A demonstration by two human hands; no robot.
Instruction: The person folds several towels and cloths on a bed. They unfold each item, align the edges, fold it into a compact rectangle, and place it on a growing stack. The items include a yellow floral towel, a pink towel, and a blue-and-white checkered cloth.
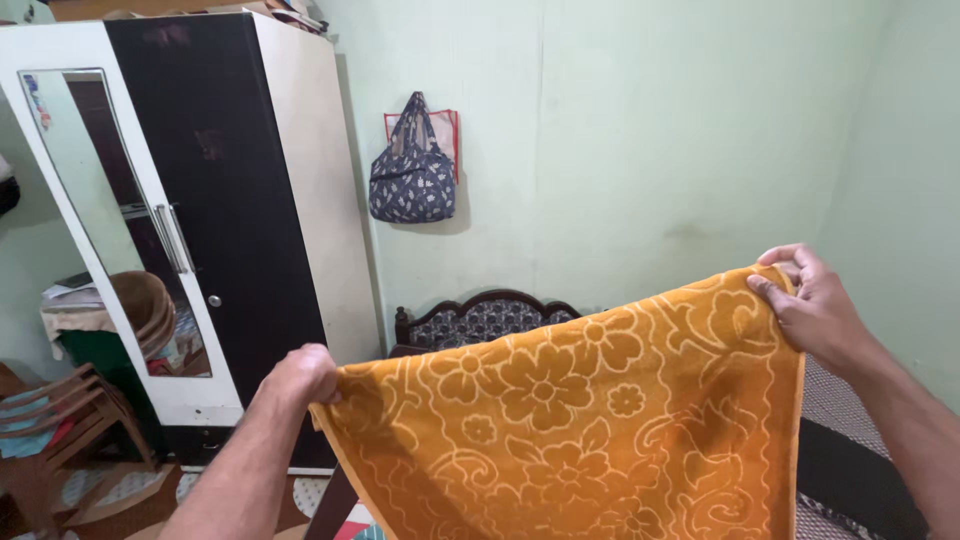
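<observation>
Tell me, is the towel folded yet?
Not yet. Done: the towel is picked up and spread wide, flowers showing. In hand: the left hand grips one top corner and the right hand pinches the other, holding it in the air over the bed. Left: there is no fold in it so far.

The single camera sits on the person's head, looking forward and slightly down over both outstretched arms, close to the hands and the orange towel they hold, facing the pale green wall with the wardrobe off left.
</observation>
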